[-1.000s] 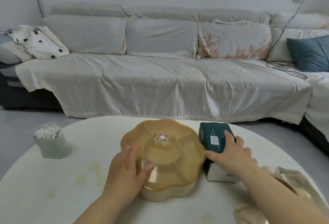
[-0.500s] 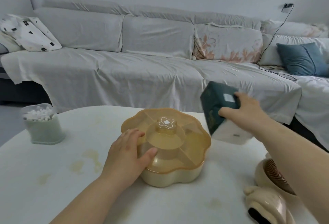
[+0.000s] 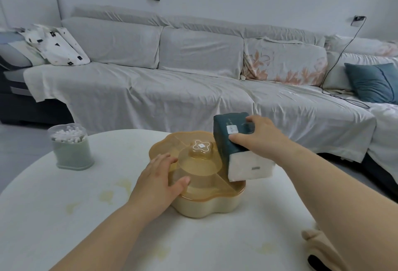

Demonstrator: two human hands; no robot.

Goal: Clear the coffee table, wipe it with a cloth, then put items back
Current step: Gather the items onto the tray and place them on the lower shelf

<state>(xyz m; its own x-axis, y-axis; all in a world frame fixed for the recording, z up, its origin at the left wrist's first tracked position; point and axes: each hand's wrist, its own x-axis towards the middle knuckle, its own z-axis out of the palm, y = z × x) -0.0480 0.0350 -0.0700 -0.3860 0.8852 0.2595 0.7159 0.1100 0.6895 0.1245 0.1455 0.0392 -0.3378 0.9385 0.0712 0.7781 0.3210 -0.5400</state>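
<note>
A flower-shaped snack box (image 3: pixel 206 186) with an amber see-through lid sits mid-table on the round white coffee table (image 3: pixel 64 217). My left hand (image 3: pixel 159 182) rests flat on the lid's near left side, fingers spread over it. My right hand (image 3: pixel 256 139) grips a dark green and white tissue pack (image 3: pixel 239 152), holding it tilted in the air over the box's right side. Yellowish stains mark the tabletop near the box.
A pale green jar of cotton swabs (image 3: pixel 70 146) stands at the table's far left. A beige object (image 3: pixel 321 249) lies at the near right edge, partly behind my right arm. Beyond the table runs a long sheet-covered sofa (image 3: pixel 172 89) with cushions and a trailing cable.
My right hand lifted the tissue pack off the table and has swung it left, over the snack box. My left hand stayed on the lid.
</note>
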